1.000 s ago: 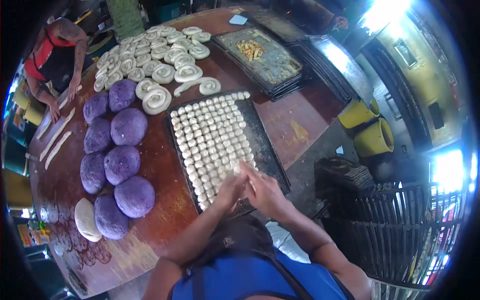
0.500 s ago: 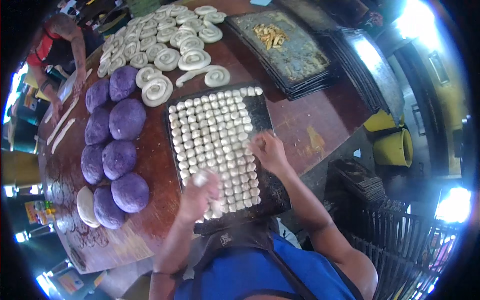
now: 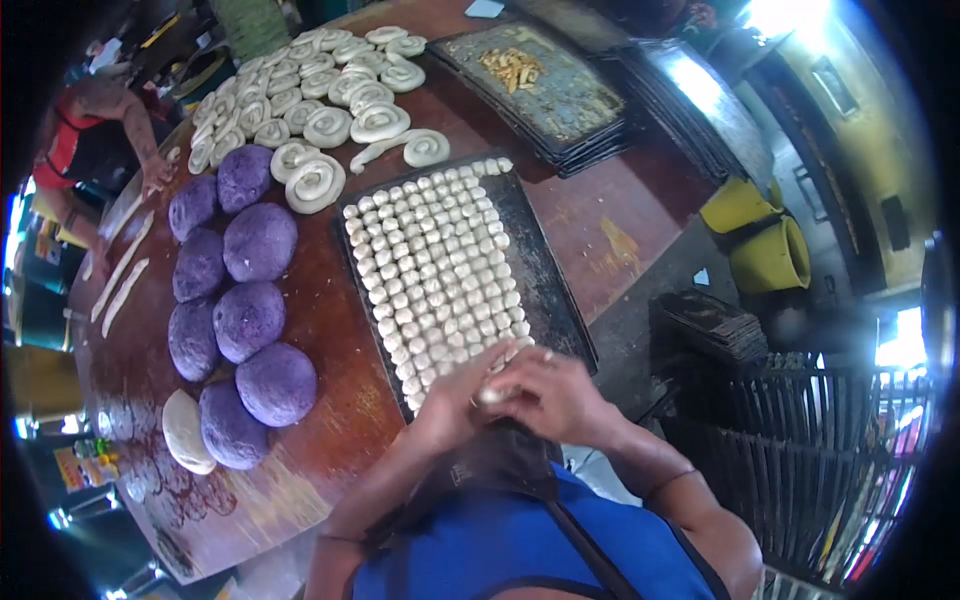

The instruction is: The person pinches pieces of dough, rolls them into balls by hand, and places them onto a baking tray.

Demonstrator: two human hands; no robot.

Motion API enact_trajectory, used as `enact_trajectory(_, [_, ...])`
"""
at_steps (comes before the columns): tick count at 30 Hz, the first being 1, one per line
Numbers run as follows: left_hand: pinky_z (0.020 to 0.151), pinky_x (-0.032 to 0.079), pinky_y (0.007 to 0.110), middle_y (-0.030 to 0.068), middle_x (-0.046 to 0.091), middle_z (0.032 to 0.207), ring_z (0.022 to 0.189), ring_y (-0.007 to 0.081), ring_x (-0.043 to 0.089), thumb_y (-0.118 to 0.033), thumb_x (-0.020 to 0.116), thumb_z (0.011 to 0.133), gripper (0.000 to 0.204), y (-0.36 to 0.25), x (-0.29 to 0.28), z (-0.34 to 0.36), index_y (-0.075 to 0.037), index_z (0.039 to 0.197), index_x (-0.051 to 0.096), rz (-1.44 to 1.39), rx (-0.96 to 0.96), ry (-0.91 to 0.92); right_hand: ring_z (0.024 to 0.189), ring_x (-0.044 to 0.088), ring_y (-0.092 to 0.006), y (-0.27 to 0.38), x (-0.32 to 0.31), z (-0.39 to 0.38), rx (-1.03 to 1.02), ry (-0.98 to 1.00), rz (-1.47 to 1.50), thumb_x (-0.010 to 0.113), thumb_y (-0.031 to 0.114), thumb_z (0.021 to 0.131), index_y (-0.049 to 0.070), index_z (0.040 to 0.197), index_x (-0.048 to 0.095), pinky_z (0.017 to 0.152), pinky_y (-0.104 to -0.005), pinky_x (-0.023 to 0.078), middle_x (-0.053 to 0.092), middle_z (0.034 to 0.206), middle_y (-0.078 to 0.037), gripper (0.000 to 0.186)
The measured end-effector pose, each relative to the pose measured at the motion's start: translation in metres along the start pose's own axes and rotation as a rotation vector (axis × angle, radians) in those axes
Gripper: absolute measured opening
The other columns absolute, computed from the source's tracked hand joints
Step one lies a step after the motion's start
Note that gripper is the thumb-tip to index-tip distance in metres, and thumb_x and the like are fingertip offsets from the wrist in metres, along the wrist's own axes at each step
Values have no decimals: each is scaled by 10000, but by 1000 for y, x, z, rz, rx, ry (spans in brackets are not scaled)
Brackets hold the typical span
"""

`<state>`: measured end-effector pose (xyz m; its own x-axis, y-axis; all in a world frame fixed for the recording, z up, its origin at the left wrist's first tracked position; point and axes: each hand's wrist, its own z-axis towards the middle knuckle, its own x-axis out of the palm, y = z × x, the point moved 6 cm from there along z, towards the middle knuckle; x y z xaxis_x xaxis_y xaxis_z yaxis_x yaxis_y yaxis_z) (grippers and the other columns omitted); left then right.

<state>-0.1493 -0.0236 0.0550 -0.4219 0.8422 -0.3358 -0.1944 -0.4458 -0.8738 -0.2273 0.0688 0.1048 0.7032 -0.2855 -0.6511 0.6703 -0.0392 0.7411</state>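
Closed around a bit of dough (image 3: 490, 396), the left hand (image 3: 447, 405) meets the right hand (image 3: 548, 393) over the near edge of the tray (image 3: 545, 285). Pale dough shows between them; the right hand's fingers are bent against it, but overlap and blur leave me unable to tell whether they pinch it.

Small white balls (image 3: 440, 265) fill most of the dark tray in close rows, with a bare strip along its right side. The tray lies on the reddish table (image 3: 330, 290).

On the apron (image 3: 505, 465), a small pale print (image 3: 461, 471) sits at the chest, too small to read. Near the left rim, an orange-yellow packet (image 3: 76, 470) bears markings just as illegible.

Left of the tray are purple lumps (image 3: 260, 242) and one white lump (image 3: 186, 432); beyond it lie dough coils (image 3: 316, 182). Farther left, a co-worker (image 3: 98, 125) leans over pale strips (image 3: 122, 280). A stack of trays (image 3: 590, 108) stands at the far right of the table, browned pieces (image 3: 512, 68) on top.
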Motion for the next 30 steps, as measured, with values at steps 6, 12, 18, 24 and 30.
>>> enact_trajectory(6, [597,453,285,44,599,814,712,139,568,-337,504,990,322,53,49,-21,-26,1024,582,-903,-696,56,803,663,-289,-5,13,-16,257,-328,-161,627,51,845,37,1108,620,700,-367,538,672,955,-140,263])
enact_trajectory(12, [541,431,275,30,603,763,639,130,577,-43,573,844,137,43,45,-1,-12,974,602,-666,-518,148,660,639,-238,-16,-5,22,223,-366,-318,684,186,846,22,781,591,556,-365,488,628,759,-133,199])
enact_trajectory(18, [575,425,237,35,576,780,663,104,547,-39,520,826,201,55,-23,14,-8,1013,586,-1090,-572,-113,601,559,-137,-106,-12,19,206,-53,309,707,157,832,19,827,624,537,-282,427,581,656,-65,161])
enact_trajectory(24, [482,432,220,-15,537,657,550,62,504,-288,509,994,265,62,-5,-14,-31,1007,571,-560,-786,-227,709,637,-301,-225,-12,67,205,-279,-43,684,107,821,33,961,637,619,-401,493,624,817,-135,164])
enact_trajectory(30, [623,490,293,83,585,780,707,142,582,-166,474,980,141,118,-8,-27,-47,1027,533,-1262,-706,-543,820,638,-369,-174,-13,72,260,-303,-160,689,201,836,32,1055,584,712,-416,530,604,957,-203,296])
